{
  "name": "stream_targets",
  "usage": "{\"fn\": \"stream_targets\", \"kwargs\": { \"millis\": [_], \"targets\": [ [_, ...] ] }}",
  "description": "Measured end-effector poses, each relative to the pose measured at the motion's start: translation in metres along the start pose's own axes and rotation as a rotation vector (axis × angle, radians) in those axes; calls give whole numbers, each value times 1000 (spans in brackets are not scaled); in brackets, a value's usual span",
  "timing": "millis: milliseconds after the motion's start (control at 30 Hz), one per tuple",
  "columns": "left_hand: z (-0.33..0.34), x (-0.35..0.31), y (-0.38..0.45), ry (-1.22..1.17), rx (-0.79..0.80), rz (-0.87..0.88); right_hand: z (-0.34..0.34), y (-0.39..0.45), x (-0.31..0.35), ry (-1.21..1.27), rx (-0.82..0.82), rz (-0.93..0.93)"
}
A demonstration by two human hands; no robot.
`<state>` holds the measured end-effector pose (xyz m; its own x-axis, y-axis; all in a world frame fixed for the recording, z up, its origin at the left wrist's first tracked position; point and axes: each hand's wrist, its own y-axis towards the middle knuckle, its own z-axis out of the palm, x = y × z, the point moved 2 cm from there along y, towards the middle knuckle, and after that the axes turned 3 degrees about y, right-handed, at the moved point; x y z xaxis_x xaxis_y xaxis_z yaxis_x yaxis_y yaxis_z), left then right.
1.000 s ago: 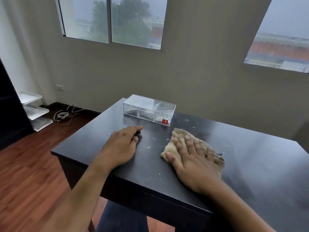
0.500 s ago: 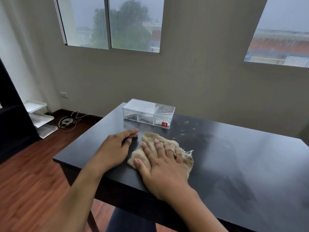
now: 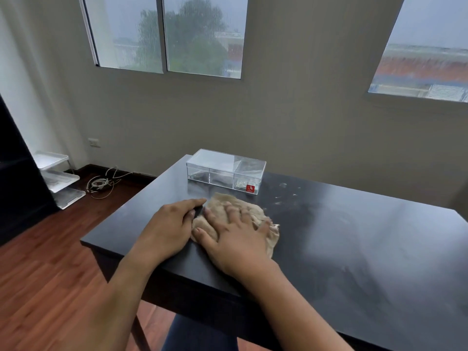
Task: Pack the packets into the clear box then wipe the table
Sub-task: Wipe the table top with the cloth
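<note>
Nearest the camera, 2 bare forearms are seen reaching forward over the front edge of a dark bench (image 3: 354, 249), with a dark trouser leg visible below that edge. On the bench's front-left part, the right hand (image 3: 238, 239) is laid palm down on a crumpled beige cloth (image 3: 268, 224), its fingers (image 3: 229, 211) spread wide and pressed flat on the fabric rather than curled around it. Just to the left, the left hand (image 3: 169, 229) is rested palm down on the bench, its fingers loosely bent and nothing clearly held (a small dark gap shows under the forefinger, and whether anything lies there cannot be told). The left hand's fingertips are placed right beside the cloth's left edge, close to touching it.

Beyond the cloth, near the bench's far-left corner, the clear box (image 3: 225, 171) is set with its lid on; 3 compartments can be made out, and a red label is stuck at its front-right corner. Packets inside cannot be made out clearly, though something pale shows in the right compartment. To the right of the box, pale crumbs (image 3: 282, 192) are scattered on the dark surface, and faint smears are seen further right.

On the wooden floor at left, a white tiered tray rack (image 3: 58, 178) and a coil of cable (image 3: 101, 184) are seen against the wall. Higher up, 2 windows are set in the grey wall.
</note>
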<state>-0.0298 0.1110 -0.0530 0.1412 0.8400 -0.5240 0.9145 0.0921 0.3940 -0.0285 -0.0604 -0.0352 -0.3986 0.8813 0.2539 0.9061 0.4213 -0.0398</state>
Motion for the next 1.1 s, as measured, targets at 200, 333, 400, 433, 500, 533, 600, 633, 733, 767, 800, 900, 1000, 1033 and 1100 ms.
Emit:
{"fn": "stream_targets", "kwargs": {
  "millis": [200, 333, 400, 433, 500, 533, 600, 633, 733, 767, 800, 900, 1000, 1033, 1100],
  "targets": [
    [-4, -12, -8, -52, 142, 107, 0, -27, -17, 15, -61, -5],
    [2, -16, -8, -10, 247, 185, -12, -51, -75, -30, -56, 178],
    [5, -15, -8, 9, 285, 187, -25, -53, -114, -39, -58, 297],
    [6, -15, -8, 20, 294, 184, -32, -52, -133, -43, -59, 344],
    [7, -15, -8, 41, 304, 175, -46, -43, -167, -46, -28, 397],
    [6, -16, -9, 49, 306, 170, -52, -36, -182, -39, -5, 410],
    [6, -19, -11, 71, 306, 157, -61, -19, -200, -38, 13, 429],
    [7, -22, -13, 94, 312, 151, -63, -11, -203, -44, 8, 436],
    [16, -37, -15, 150, 352, 153, -58, -1, -198, -53, -34, 435],
    [21, -43, -16, 160, 358, 155, -54, -3, -192, -56, -42, 429],
    [24, -47, -17, 171, 361, 153, -51, -7, -185, -60, -41, 411],
    [28, -49, -20, 185, 370, 143, -36, -25, -157, -90, -11, 285],
    [27, -48, -18, 204, 383, 150, -28, -36, -144, -86, -7, 199],
    [27, -48, -18, 218, 384, 153, -29, -34, -145, -82, -2, 193],
    [28, -50, -18, 237, 402, 152, -34, -21, -149, -73, 10, 196]
  ]
}}
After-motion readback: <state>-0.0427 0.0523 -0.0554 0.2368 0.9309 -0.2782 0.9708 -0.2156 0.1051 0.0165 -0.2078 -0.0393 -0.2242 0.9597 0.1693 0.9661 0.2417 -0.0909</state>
